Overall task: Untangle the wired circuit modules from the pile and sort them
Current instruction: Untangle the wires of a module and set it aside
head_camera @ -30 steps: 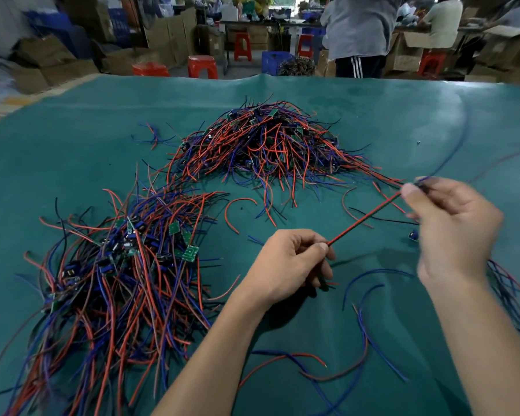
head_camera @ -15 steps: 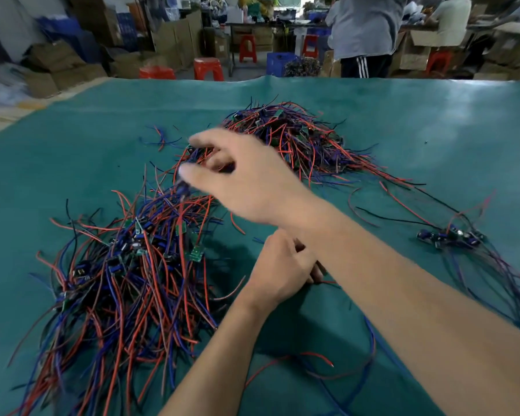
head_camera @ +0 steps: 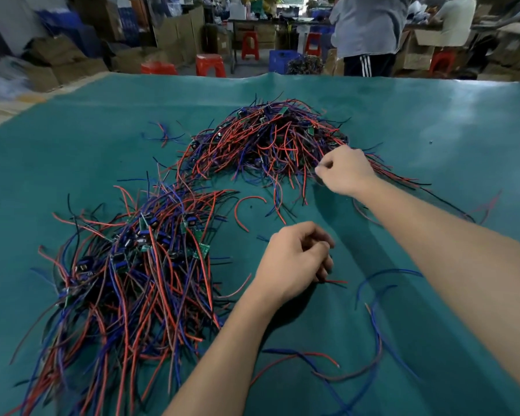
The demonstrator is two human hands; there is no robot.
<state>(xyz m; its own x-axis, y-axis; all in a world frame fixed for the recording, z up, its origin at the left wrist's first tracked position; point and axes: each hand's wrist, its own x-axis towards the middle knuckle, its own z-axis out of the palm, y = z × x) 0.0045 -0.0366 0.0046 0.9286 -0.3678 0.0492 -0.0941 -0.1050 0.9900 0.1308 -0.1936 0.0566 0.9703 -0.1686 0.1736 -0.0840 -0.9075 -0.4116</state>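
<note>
Far pile (head_camera: 270, 142) remained tangled at bench (head_camera: 72, 163) centre; sorted modules (head_camera: 126, 265) lay near left. Right hand (head_camera: 344, 169) pinched wires at the pile's right edge. Left hand (head_camera: 294, 262) curled, apparently gripping a red wire end. Judged partly done

Table cover (head_camera: 433, 139): smooth teal sheet, faint sheen
Wires (head_camera: 270, 145): red, blue plastic insulation
Stools (head_camera: 210, 65): glossy red plastic

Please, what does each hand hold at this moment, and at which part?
The right hand pinches wires at the near right edge of the far pile. The left hand is curled round a red wire, gripped near its end.
</note>
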